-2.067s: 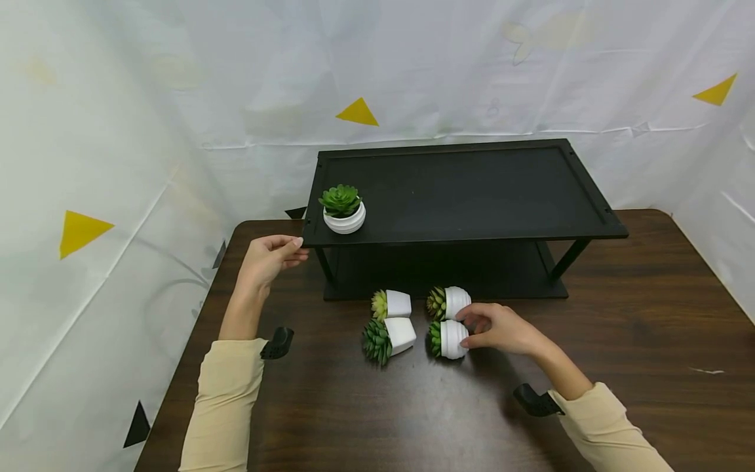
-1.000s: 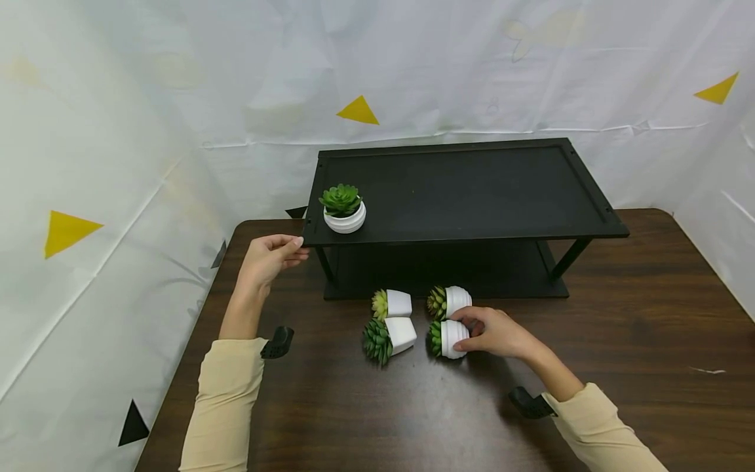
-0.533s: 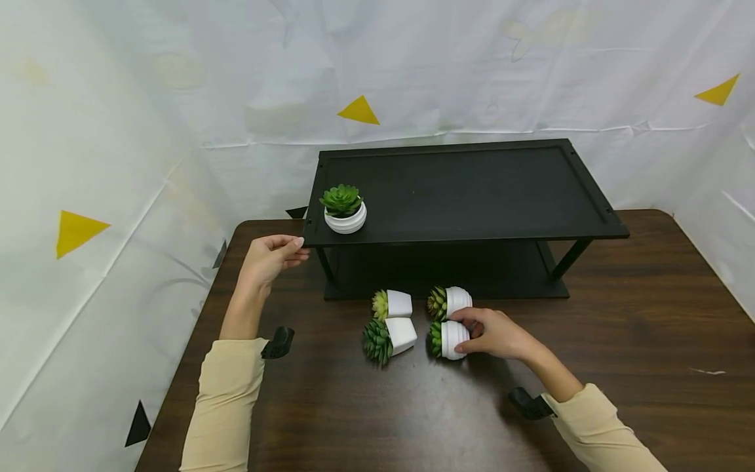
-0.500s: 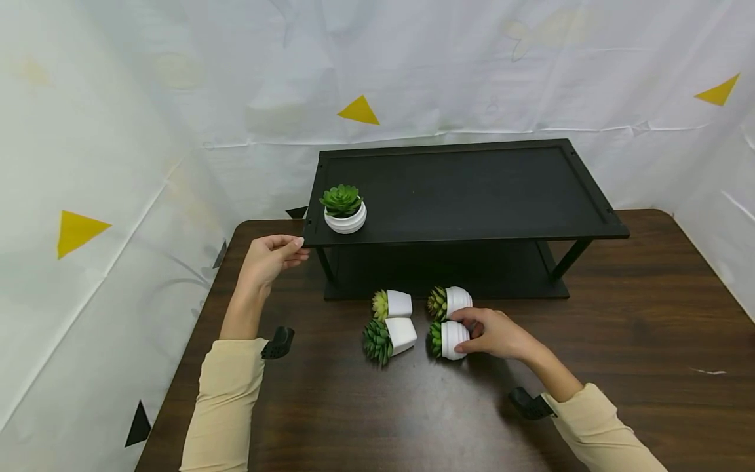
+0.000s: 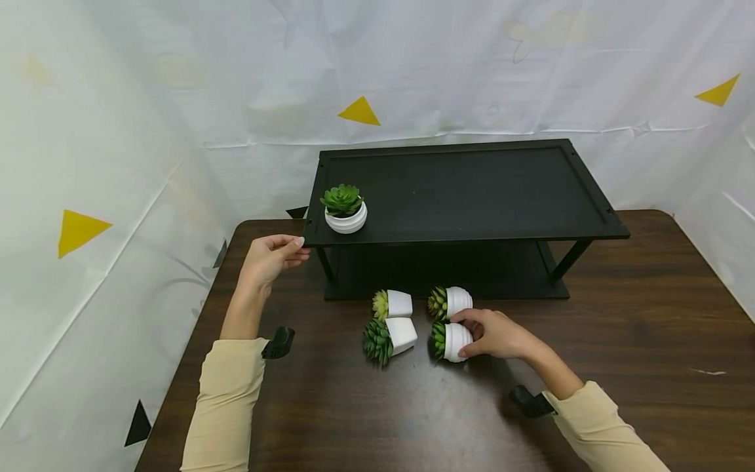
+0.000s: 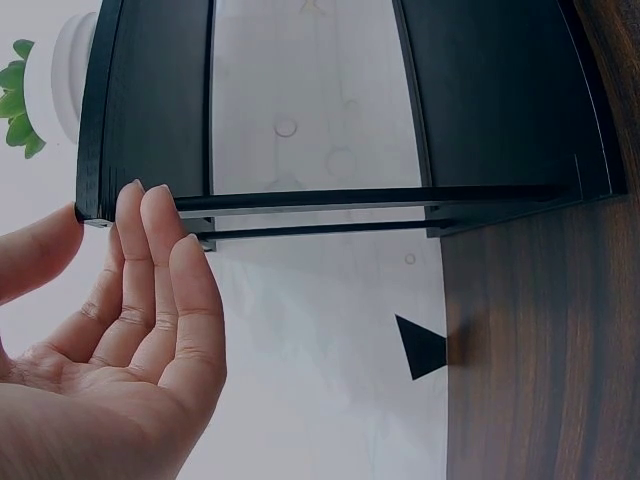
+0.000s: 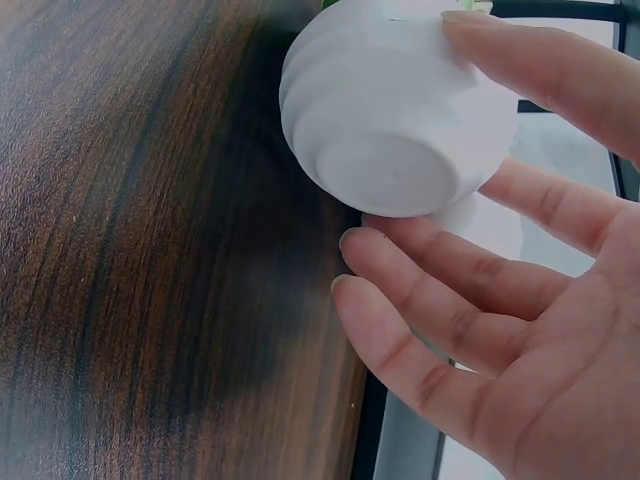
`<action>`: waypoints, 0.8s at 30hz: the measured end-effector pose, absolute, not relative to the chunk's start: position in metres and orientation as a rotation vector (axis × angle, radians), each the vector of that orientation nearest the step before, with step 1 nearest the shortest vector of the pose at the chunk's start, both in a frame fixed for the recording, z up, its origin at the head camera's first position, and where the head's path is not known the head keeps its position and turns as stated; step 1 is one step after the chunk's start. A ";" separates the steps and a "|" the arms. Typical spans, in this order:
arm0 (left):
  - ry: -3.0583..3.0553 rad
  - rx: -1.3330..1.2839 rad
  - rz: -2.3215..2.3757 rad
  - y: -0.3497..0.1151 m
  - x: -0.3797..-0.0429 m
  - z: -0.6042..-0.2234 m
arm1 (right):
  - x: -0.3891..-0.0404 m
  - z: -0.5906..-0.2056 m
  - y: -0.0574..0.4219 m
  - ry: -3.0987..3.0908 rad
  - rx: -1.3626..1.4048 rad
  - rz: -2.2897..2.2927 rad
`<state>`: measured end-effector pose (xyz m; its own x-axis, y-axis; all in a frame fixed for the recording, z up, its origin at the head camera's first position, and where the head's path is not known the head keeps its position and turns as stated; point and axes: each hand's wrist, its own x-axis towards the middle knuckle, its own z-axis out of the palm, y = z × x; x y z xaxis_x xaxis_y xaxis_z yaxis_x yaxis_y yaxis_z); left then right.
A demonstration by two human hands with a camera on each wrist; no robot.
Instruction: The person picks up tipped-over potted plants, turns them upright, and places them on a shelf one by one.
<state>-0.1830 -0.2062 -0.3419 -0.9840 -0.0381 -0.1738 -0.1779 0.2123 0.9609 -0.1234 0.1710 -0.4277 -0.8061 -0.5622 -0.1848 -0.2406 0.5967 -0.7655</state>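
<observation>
Black and flat-topped, a two-tier shelf [image 5: 472,190] stood on a dark brown wood-grain bench [image 5: 354,419]. At the shelf's front left corner, the left hand [image 5: 268,262] pinched the upper board between thumb and fingertips. Just inside that corner, on the shelf's top, a bright green succulent in a round white ribbed pot [image 5: 345,219] stood upright; a tug from the left hand could perhaps jolt the board and tip it.

In front of the shelf, left of its middle, two plants lay on their sides, foliage toward the shelf's left end: a yellow-green succulent in a square white pot [image 5: 399,304] nearer the shelf, and a dark green succulent in a tapered white pot [image 5: 401,335] farther out.

Before the shelf's middle lay a brownish-green succulent in a round white pot [image 5: 459,302]. Farther out from the shelf was a green succulent in a white ribbed round pot [image 5: 457,343], also tipped sideways; whether it had left the bench could not be told. The right hand [image 5: 498,333] held it narrowly, thumb opposite forefinger, other fingers loose. So slight a hold on a curved, smooth-looking wall might let it roll free, and a careless lift could knock its neighbour or catch the shelf's overhanging front edge.
</observation>
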 end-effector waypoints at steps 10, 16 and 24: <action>2.360 -0.205 1.887 -0.206 -0.183 -0.342 | -0.126 -0.431 0.176 2.387 -0.650 -1.037; 2.356 -0.216 1.889 -0.206 -0.184 -0.343 | -0.126 -0.433 0.177 2.364 -0.678 -1.041; 2.352 -0.206 1.894 -0.206 -0.185 -0.343 | -0.127 -0.432 0.180 2.358 -0.715 -1.049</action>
